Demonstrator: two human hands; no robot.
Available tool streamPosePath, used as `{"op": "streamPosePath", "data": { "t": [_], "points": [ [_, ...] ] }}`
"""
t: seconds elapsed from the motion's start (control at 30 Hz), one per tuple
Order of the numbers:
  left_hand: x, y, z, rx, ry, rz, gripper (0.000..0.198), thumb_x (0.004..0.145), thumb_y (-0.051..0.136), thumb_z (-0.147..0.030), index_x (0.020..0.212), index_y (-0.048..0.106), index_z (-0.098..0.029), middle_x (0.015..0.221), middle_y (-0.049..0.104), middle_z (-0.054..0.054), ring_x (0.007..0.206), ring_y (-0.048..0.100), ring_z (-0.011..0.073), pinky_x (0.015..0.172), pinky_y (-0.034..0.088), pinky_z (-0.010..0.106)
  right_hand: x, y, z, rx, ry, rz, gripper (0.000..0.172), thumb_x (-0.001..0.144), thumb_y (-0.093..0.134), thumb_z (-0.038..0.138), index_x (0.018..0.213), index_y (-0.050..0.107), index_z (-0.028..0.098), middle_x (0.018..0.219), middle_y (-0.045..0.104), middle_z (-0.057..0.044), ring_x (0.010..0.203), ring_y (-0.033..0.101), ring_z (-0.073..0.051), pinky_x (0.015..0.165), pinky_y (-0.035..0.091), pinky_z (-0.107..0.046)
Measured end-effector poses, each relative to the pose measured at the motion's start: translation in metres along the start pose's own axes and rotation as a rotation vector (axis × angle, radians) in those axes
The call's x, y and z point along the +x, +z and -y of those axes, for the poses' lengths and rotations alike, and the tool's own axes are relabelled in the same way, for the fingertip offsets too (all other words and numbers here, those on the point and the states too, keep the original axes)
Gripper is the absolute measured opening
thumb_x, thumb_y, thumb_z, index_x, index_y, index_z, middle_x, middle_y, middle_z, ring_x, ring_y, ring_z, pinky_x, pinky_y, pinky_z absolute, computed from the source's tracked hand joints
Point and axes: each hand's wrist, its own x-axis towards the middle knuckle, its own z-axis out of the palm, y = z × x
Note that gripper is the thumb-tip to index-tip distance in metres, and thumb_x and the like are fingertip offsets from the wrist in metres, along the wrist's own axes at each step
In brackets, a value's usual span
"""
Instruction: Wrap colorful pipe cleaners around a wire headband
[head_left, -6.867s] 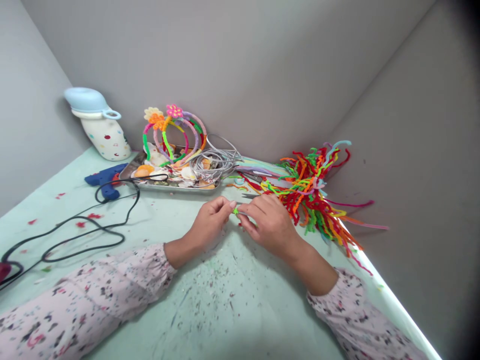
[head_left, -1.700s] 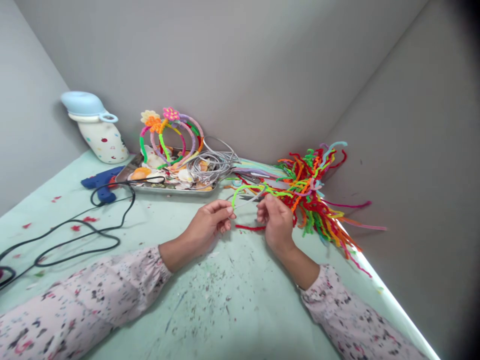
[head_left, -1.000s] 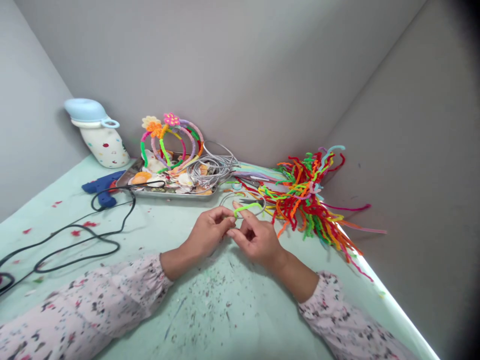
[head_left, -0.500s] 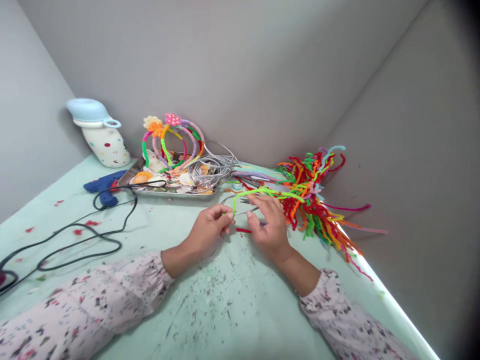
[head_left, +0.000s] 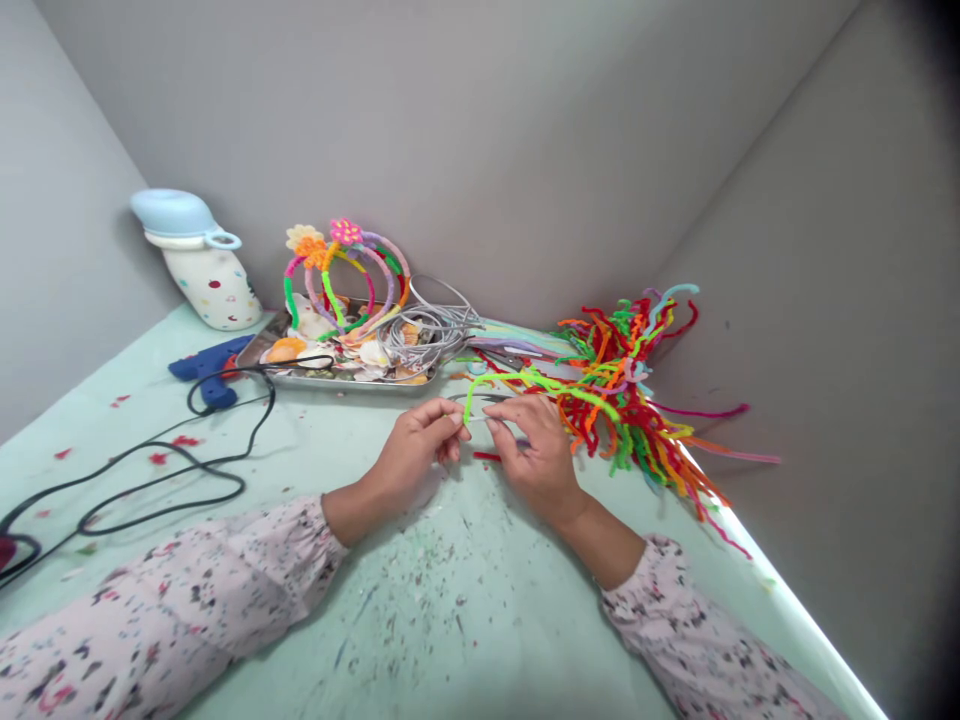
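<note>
Pinching lime fuzzy stem and skinny grey wire in left hand, gripping same wire with right hand, just left of messy stem pile.

One camera, worn on the person's head, looks forward and down across the tabletop, close enough that the lower edge cuts both sleeves. The left hand and right hand sit near mid-view; the grey wall behind fills the upper part.

On the green table, near its back edge, are placed a bottle, glue gun, metal tray and piled pipe cleaners.
</note>
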Motion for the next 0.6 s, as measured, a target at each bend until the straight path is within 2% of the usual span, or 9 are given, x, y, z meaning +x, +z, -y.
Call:
{"op": "streamPosePath", "data": {
  "t": [0.3, 0.47, 0.6],
  "points": [
    [-0.0014, 0.0028, -0.0048, 0.031, 0.016, -0.007, 0.010, 0.077, 0.063, -0.025, 0.080, 0.059, -0.016, 0.066, 0.061, -0.001, 0.048, 0.049, 0.0057, 0.047, 0.035, 0.018, -0.0010, 0.0019, -0.0005, 0.002, -0.011, -0.016, 0.014, 0.088, 0.055, 0.021, 0.096, 0.066, 0.026, 0.090, 0.068, -0.002, 0.088, 0.061, -0.019, 0.083, 0.045, -0.037],
    [-0.0026, 0.0042, -0.0066, 0.061, 0.042, -0.010, 0.011, 0.077, 0.063, -0.026, 0.082, 0.060, -0.016, 0.066, 0.062, -0.001, 0.048, 0.050, 0.0063, 0.048, 0.037, 0.018, -0.0003, 0.0009, 0.0012, 0.000, 0.035, 0.009, 0.014, 0.089, 0.054, 0.024, 0.094, 0.067, 0.026, 0.090, 0.070, -0.002, 0.087, 0.061, -0.020, 0.082, 0.045, -0.037],
    [-0.0029, 0.0046, -0.0060, 0.043, 0.042, -0.017, 0.016, 0.077, 0.063, -0.026, 0.090, 0.060, -0.017, 0.071, 0.064, 0.000, 0.048, 0.052, 0.0069, 0.046, 0.037, 0.019, 0.0011, -0.0001, 0.0020, 0.013, 0.019, -0.017, 0.013, 0.088, 0.055, 0.024, 0.092, 0.067, 0.026, 0.088, 0.068, -0.002, 0.086, 0.061, -0.019, 0.080, 0.045, -0.036]
  ]
}}
